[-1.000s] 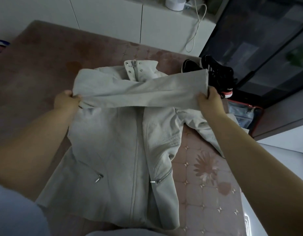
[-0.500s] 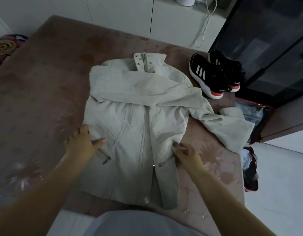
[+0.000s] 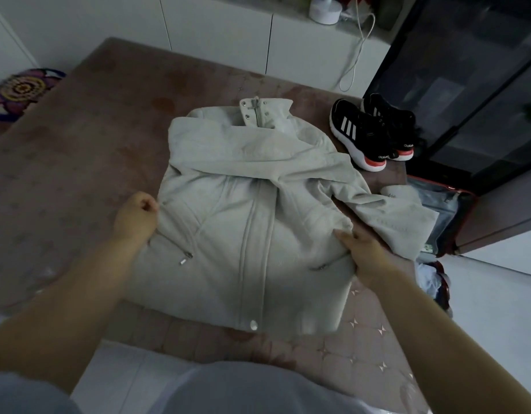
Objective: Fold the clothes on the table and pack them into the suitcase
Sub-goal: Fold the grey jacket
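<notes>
Jacket (image 3: 252,234) is gripped at its side edges by the left hand (image 3: 135,218) and the right hand (image 3: 367,252). Sneakers (image 3: 374,130) are set near its collar.

Your forearms bare, your left hand (image 3: 135,218) and right hand (image 3: 365,255) bare too, a pale grey-blue short sleeve (image 3: 25,395) on your left arm, soft and loose, and a light top (image 3: 228,389) of the same shade across your front.

The word "adidas" stands in white on the heel of each of the black sneakers (image 3: 359,135), which bear three white stripes.
</notes>
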Demonstrator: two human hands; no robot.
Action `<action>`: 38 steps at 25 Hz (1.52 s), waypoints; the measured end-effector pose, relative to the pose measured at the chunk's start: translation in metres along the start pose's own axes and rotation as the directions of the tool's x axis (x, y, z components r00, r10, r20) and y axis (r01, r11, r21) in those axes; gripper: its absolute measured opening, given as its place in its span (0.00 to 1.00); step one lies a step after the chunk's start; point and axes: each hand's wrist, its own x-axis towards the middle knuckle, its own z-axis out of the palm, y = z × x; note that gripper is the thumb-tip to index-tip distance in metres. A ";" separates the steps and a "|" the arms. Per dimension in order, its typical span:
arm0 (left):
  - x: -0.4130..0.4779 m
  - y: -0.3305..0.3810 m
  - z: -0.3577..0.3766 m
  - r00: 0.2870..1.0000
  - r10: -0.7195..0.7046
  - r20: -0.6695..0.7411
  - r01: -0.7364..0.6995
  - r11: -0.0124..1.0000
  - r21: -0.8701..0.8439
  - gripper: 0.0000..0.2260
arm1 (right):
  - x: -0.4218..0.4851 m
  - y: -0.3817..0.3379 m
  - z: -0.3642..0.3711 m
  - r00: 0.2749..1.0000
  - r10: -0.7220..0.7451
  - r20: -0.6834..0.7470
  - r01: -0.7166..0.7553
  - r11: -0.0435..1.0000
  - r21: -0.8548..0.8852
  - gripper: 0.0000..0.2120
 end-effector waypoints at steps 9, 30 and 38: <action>-0.016 -0.006 0.000 0.987 -0.121 0.107 0.105 0.984 0.143 0.06 | -0.003 0.023 -0.017 0.990 0.003 -0.144 -0.057 0.926 -0.372 0.20; -0.037 -0.036 0.005 0.980 -0.114 0.165 0.052 0.940 0.338 0.15 | -0.031 0.050 -0.040 0.974 -0.093 -0.205 -0.091 0.670 -0.737 0.24; 0.021 0.036 0.019 0.980 0.100 0.174 -0.136 0.969 0.206 0.26 | 0.044 -0.018 0.003 0.987 -0.036 -0.155 -0.037 0.896 -0.442 0.13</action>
